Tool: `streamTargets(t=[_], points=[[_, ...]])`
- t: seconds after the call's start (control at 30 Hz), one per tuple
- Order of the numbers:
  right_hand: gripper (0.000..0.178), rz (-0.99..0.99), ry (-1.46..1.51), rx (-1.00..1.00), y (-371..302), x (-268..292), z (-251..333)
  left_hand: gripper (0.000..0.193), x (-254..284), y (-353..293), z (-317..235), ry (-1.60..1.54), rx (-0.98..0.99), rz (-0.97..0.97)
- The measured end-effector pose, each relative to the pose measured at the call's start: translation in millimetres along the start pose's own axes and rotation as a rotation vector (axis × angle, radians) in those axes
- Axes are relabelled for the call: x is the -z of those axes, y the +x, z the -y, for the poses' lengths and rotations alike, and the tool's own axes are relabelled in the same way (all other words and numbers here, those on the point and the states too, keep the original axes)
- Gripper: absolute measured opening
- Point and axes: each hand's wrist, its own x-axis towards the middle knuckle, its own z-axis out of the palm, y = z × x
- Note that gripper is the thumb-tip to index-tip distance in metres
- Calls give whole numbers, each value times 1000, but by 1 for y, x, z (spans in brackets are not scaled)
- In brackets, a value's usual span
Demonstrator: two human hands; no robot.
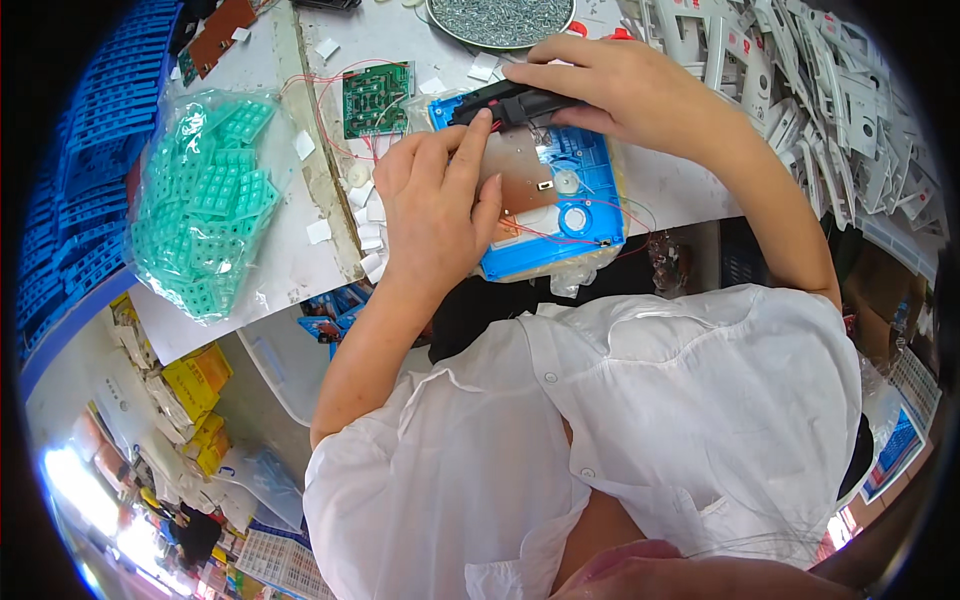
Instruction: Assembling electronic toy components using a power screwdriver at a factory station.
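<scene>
A black oblong plastic part point(518, 104) lies across the far side of a blue plastic housing point(590, 190). My right hand point(610, 90) closes round its right end, fingers over the far side and thumb on the near side. With fingers stretched out, my left hand point(430, 190) touches the part's left end with the index fingertip; its thumb stands apart over the housing. Thin red wires point(570, 240) run along the housing, which has a round blue ring point(575, 218) at its near right. Left of the housing lies a green circuit board point(378, 98) with red wires.
A clear bag of turquoise keypads point(205, 200) lies at the left, beside stacked blue plastic parts point(90, 130). A round tray of small screws point(500, 42) stands at the far side. White plastic pieces point(830, 100) pile up at the right. Small white blocks point(368, 215) lie near my left hand.
</scene>
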Motion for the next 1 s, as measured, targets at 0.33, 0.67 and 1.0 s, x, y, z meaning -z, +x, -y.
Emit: streamTargets(t=[0.33, 0.67, 1.0], points=[[59, -308, -34, 13, -18, -28, 19, 55, 5, 2, -3, 38, -3, 19], [51, -8, -76, -71, -30, -28, -5, 50, 13, 11, -6, 183, -48, 59], [64, -684, 1232, 237, 23, 103, -13, 21, 7, 137, 62, -86, -12, 134]])
